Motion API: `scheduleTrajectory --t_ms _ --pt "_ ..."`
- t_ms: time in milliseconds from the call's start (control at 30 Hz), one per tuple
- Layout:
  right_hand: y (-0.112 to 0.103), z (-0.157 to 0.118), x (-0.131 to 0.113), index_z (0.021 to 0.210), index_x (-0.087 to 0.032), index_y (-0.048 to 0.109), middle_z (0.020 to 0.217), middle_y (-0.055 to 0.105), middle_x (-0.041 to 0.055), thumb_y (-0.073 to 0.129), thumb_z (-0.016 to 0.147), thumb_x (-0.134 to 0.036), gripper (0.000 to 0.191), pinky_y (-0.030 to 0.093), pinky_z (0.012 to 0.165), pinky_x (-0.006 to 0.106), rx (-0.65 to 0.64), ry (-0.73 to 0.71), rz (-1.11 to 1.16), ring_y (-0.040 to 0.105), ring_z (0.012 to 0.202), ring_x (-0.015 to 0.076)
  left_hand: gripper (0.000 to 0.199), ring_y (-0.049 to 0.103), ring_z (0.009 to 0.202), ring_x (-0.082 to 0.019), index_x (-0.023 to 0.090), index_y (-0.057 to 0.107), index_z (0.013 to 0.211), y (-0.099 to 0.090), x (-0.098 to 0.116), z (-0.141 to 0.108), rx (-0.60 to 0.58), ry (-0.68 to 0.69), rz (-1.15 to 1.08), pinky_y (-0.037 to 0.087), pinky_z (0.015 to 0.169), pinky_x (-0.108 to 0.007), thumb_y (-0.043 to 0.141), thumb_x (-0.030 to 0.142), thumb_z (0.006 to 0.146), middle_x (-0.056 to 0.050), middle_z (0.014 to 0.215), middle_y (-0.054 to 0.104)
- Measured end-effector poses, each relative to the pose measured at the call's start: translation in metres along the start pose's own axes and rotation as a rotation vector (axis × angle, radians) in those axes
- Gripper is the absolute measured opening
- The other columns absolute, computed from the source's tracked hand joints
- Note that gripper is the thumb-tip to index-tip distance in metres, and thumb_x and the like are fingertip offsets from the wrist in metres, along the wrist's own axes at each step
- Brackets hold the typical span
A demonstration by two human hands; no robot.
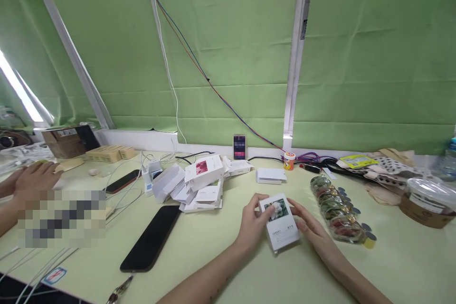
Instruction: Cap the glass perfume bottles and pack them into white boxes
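A small white cardboard box with a white flower picture on its front stands tilted between my two hands, above the table. My left hand is closed on its left side, thumb across the flower picture. Against the right edge rest the fingers of my right hand, also gripping the box. To the right lies a row of clear round packets with reddish and green contents, dark discs beside them. A heap of similar white boxes is at the left, and a flat white stack sits behind my hands.
A black phone lies left of my forearm, another phone farther back. A co-worker's hands are at the far left among white cables. An orange-labelled tub and a lidded bowl stand right; a small upright screen leans at the wall.
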State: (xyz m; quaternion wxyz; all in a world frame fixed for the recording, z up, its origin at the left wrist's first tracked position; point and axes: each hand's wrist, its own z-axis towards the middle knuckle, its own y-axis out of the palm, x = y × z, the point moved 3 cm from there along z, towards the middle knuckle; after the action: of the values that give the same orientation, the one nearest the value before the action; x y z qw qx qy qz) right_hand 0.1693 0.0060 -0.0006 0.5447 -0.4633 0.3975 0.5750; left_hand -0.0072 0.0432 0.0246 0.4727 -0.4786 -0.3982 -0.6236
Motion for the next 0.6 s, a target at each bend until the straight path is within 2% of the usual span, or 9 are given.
scheduleTrajectory --t_ms 33,100,200,267,333,433,500,600 --pt "0.006 -0.001 0.001 0.141 -0.027 0.045 0.125 0.063 0.0097 0.055 0.085 -0.059 0.065 0.05 0.09 0.038 -0.053 0.016 0.045 0.06 0.112 0.0272 0.037 0.064 0.064 -0.017 0.019 0.06 0.095 -0.002 -0.002 0.003 0.027 -0.035 -0.042 0.046 0.052 -0.023 0.071 0.047 0.074 -0.002 0.082 0.068" --pt "0.017 -0.003 0.003 0.147 -0.025 0.033 0.111 0.069 0.0102 0.058 0.084 -0.057 0.075 0.054 0.077 0.037 -0.143 0.072 0.129 0.067 0.091 0.0246 0.041 0.063 0.059 -0.016 0.018 0.059 0.091 -0.007 -0.004 0.008 0.066 -0.085 -0.079 0.042 0.046 -0.02 0.073 0.05 0.07 -0.001 0.076 0.067" --pt "0.027 -0.008 0.006 0.153 -0.019 0.017 0.083 0.071 0.005 0.061 0.085 -0.052 0.087 0.052 0.058 0.031 -0.185 0.188 0.239 0.065 0.062 0.0179 0.042 0.061 0.057 -0.015 0.017 0.058 0.086 -0.01 -0.008 0.01 0.077 -0.134 -0.107 0.04 0.044 -0.018 0.073 0.053 0.07 -0.001 0.069 0.066" --pt "0.028 -0.01 0.008 0.152 -0.016 0.018 0.077 0.07 0.0026 0.063 0.085 -0.048 0.087 0.05 0.058 0.028 -0.152 0.231 0.316 0.062 0.06 0.0155 0.041 0.06 0.057 -0.014 0.017 0.057 0.086 -0.01 -0.01 0.009 0.065 -0.158 -0.12 0.04 0.045 -0.017 0.072 0.052 0.071 -0.001 0.069 0.066" --pt "0.028 -0.011 0.01 0.151 -0.017 0.024 0.079 0.07 0.0024 0.066 0.084 -0.044 0.083 0.05 0.061 0.027 -0.094 0.255 0.394 0.062 0.062 0.0143 0.04 0.061 0.06 -0.013 0.017 0.056 0.087 -0.008 -0.011 0.008 0.05 -0.181 -0.127 0.042 0.046 -0.017 0.069 0.052 0.074 -0.001 0.073 0.066" --pt "0.026 -0.01 0.013 0.147 -0.019 0.034 0.085 0.071 0.0027 0.071 0.081 -0.042 0.079 0.051 0.065 0.026 0.013 0.286 0.509 0.062 0.064 0.0131 0.043 0.065 0.071 -0.017 0.02 0.055 0.099 -0.005 -0.01 0.007 -0.021 -0.218 -0.163 0.047 0.05 -0.02 0.062 0.057 0.079 -0.005 0.09 0.067" --pt "0.024 -0.008 0.013 0.145 -0.025 0.036 0.096 0.072 0.0026 0.073 0.079 -0.042 0.078 0.052 0.068 0.026 0.087 0.275 0.567 0.062 0.067 0.0124 0.058 0.067 0.086 -0.023 0.025 0.047 0.12 -0.003 -0.007 0.007 -0.131 -0.217 -0.205 0.053 0.057 -0.026 0.069 0.054 0.074 -0.01 0.113 0.063" --pt "0.021 -0.008 0.01 0.147 -0.034 0.031 0.11 0.07 0.001 0.072 0.08 -0.042 0.079 0.053 0.073 0.026 0.13 0.236 0.611 0.063 0.07 0.0113 0.119 0.061 0.11 -0.031 0.037 0.021 0.143 -0.002 -0.001 0.006 -0.332 -0.174 -0.206 0.056 0.077 -0.037 0.092 0.026 0.048 -0.016 0.141 0.042"
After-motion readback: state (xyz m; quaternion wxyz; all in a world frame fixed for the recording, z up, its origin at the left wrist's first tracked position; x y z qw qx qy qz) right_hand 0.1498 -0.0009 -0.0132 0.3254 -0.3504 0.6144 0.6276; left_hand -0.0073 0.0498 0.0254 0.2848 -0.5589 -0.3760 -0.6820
